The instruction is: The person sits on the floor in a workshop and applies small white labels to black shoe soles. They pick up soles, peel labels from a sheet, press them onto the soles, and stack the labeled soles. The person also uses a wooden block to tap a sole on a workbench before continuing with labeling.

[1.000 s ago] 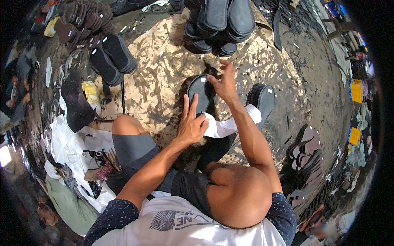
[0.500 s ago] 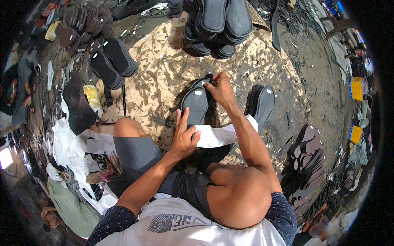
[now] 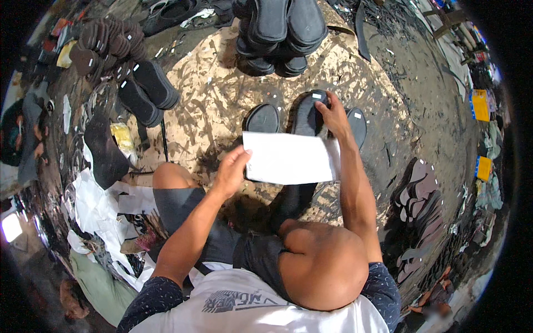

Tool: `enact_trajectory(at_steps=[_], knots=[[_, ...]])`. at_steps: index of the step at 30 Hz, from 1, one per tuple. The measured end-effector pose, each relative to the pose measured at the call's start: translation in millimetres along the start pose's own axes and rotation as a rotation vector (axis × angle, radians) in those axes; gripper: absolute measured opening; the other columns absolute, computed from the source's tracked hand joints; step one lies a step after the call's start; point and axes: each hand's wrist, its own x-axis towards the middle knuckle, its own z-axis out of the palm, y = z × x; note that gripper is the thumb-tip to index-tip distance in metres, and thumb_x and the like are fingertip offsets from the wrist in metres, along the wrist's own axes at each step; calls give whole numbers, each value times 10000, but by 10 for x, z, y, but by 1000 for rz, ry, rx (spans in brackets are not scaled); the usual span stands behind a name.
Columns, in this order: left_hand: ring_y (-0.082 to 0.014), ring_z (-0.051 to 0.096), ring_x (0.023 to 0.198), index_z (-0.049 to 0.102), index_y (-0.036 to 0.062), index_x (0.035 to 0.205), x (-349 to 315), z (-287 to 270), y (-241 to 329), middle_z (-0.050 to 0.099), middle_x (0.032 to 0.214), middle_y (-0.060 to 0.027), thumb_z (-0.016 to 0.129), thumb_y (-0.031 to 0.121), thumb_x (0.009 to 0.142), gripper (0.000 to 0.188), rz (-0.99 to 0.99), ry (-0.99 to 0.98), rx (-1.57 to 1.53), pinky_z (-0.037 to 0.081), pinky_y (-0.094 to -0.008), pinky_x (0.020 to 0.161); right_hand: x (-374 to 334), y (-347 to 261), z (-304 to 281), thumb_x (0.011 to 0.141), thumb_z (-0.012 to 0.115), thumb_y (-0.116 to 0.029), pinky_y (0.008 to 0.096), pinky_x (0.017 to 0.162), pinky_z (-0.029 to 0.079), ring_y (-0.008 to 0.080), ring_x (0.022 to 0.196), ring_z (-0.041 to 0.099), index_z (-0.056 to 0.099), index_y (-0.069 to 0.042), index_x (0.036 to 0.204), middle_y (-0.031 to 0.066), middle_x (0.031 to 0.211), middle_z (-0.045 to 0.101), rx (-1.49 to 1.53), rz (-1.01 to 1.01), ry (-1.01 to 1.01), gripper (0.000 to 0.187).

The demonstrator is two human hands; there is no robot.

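- Black sole (image 3: 304,116): dark, round-ended, with a small white label; gripped near its far end by the right hand (image 3: 335,117), thumb uppermost.
- White sheet (image 3: 288,160): oblong, pinched at its left edge by the left hand (image 3: 231,172).
- Yellowish packet (image 3: 122,140), left: contents unclear.
- Black sole, between two other soles (image 3: 263,117), points away from the person, lengthwise; sheet's long axis crosswise.

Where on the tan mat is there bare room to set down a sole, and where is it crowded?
Bare but stained: mat between the left stacks and left hand; also above the right hand, right of the top stack. Crowded: around the white sheet, with both hands and soles.
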Motion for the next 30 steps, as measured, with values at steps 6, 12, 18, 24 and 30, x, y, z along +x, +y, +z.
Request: enact_trajectory(at_steps=[6,12,18,24,30], knots=[[-116,655,1039,632,-24,1280,13,-10,352,697,1179,-61,614,193,1038,326,81,163,-351,524,-288,915,-526,-1104,336,951,698,-140,361,842,533,247,972,660,662,-48,1233,147,1167,692,25,-432,57,299],[-88,639,960,660,18,1210,128,175,399,692,1095,-17,645,116,1010,223,154,167,-255,533,-269,840,-1100,-1393,788,932,703,-167,424,780,542,341,910,663,703,-65,1074,149,971,681,-76,-587,-68,174],[-47,623,897,689,-10,1178,90,151,400,704,1050,-1,652,99,1001,211,160,224,1,503,-228,811,-1201,-1433,785,911,710,-167,447,760,548,341,900,671,681,-75,1016,139,923,683,-183,-584,-67,143],[-64,647,933,662,-11,1251,110,201,439,715,1090,-28,638,89,1006,265,142,242,-117,525,-238,821,-1177,-1414,749,908,704,-121,421,749,550,322,911,663,664,-62,1042,131,992,678,-65,-676,-13,151],[-74,636,996,618,-12,1312,88,263,528,701,1165,-46,637,82,998,328,202,191,0,512,-239,854,-1158,-1331,812,922,709,-39,367,750,566,251,879,685,489,-92,1434,98,1034,694,-81,-714,-60,559]])
